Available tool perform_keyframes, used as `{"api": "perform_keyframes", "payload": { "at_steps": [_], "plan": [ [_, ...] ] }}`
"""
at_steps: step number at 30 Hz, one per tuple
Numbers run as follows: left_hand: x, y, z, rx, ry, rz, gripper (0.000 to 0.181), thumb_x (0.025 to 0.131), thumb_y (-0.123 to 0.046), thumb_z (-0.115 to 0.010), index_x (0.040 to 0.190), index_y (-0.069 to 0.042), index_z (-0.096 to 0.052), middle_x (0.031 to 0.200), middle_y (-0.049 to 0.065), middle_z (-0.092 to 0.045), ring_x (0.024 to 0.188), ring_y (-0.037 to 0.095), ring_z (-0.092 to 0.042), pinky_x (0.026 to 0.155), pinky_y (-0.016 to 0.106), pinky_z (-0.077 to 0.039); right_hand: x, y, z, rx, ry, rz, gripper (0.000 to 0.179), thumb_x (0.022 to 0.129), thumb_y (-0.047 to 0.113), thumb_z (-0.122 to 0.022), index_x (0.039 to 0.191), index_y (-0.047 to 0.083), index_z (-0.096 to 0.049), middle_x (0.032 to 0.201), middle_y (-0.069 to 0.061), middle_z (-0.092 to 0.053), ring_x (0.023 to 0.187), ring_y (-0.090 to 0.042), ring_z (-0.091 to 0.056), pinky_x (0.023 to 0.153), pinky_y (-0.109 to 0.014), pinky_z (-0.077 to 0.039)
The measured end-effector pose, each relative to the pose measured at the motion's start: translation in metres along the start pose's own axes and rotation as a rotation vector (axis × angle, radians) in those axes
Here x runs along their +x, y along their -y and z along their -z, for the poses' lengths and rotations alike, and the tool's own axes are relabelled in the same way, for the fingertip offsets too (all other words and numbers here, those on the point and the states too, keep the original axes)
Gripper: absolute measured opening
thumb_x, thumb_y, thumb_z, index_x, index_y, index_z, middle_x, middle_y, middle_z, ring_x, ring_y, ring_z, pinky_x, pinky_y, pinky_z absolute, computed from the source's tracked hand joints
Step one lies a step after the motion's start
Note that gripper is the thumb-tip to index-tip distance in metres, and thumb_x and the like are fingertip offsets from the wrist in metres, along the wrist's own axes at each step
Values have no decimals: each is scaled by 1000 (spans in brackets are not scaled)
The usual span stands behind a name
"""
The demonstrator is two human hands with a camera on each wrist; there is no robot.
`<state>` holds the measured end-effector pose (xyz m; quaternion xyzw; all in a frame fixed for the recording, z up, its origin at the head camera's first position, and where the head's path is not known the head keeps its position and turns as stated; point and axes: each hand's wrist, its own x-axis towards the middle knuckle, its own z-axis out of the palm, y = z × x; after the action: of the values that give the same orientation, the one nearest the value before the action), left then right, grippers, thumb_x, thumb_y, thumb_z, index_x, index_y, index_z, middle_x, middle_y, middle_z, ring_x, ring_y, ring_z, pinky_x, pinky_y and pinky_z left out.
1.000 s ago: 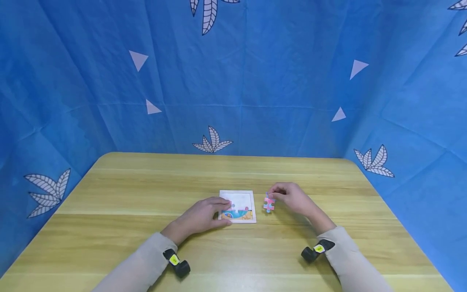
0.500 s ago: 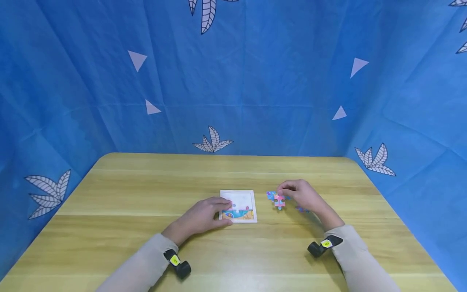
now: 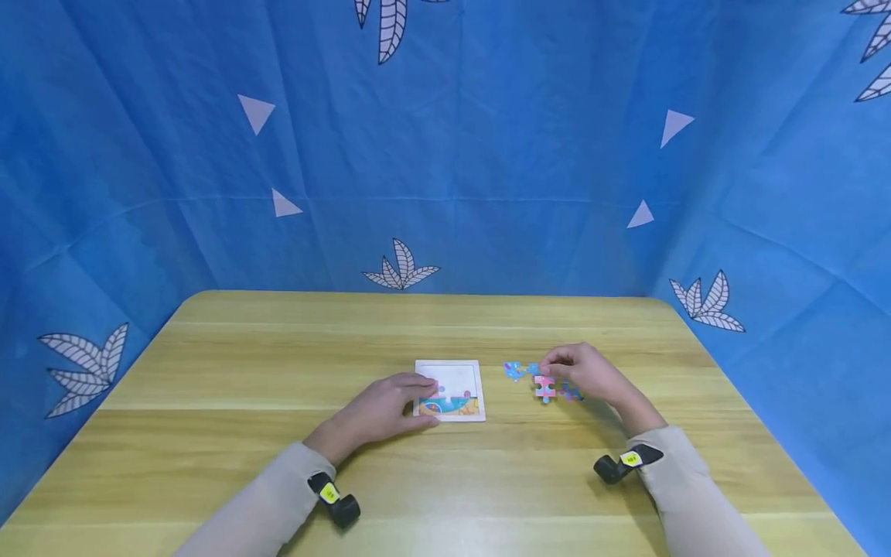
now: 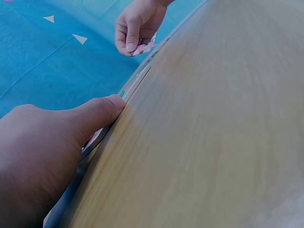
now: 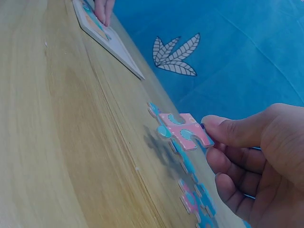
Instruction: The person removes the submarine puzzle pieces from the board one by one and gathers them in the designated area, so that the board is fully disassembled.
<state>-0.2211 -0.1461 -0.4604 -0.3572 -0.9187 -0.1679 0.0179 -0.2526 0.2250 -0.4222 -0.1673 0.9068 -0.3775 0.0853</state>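
Note:
My left hand point(image 3: 379, 406) rests on the left side of a small white puzzle tray point(image 3: 452, 373), fingers laid over it and thumb along its near edge. Assembled teal and orange pieces point(image 3: 452, 407) fill the tray's lower part; its upper part shows white. To the right, my right hand point(image 3: 588, 373) pinches a pink and blue jigsaw piece point(image 5: 183, 130) between thumb and fingertips. That piece is raised off the table, casting a shadow in the right wrist view. Loose blue and pink jigsaw pieces point(image 5: 192, 194) lie under and beside it.
A blue loose piece point(image 3: 513, 370) lies between the tray and my right hand. The wooden table point(image 3: 306, 333) has rounded far corners, and a blue patterned curtain point(image 3: 445, 155) hangs behind it and at both sides. A black wrist camera point(image 3: 341, 507) sits on each sleeve.
My right hand has moved to the right with the jigsaw piece in its fingertips, and loose pieces have come into sight around it. The left hand has stayed on the tray.

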Motion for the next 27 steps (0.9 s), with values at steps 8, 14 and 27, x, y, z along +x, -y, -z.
{"api": "perform_keyframes", "payload": {
  "at_steps": [8, 14, 27],
  "plan": [
    [0, 0, -1, 8, 7, 1, 65, 89, -58, -62, 135, -12, -60, 142, -2, -54, 132, 20, -47, 110, 38, -38, -1, -6, 1, -11, 10, 0, 13, 96, 19, -64, 95, 9, -73, 82, 0, -67, 65, -19, -52, 57, -28, -45],
    [1, 1, 0, 11, 14, 3, 65, 89, -58, -62, 135, -13, -60, 142, -2, -54, 132, 20, -47, 109, 37, -38, 0, -7, 0, 9, 24, 2, 12, 96, 15, -65, 96, 6, -73, 76, -3, -66, 58, -20, -53, 52, -26, -45],
    [0, 0, 0, 10, 5, -7, 65, 89, -59, -62, 135, -13, -60, 141, -3, -54, 131, 19, -48, 109, 37, -39, 1, -7, -7, 6, 42, -44, 10, 97, 13, -62, 95, 9, -71, 67, -3, -60, 51, -15, -49, 44, -25, -41]
  ]
}}
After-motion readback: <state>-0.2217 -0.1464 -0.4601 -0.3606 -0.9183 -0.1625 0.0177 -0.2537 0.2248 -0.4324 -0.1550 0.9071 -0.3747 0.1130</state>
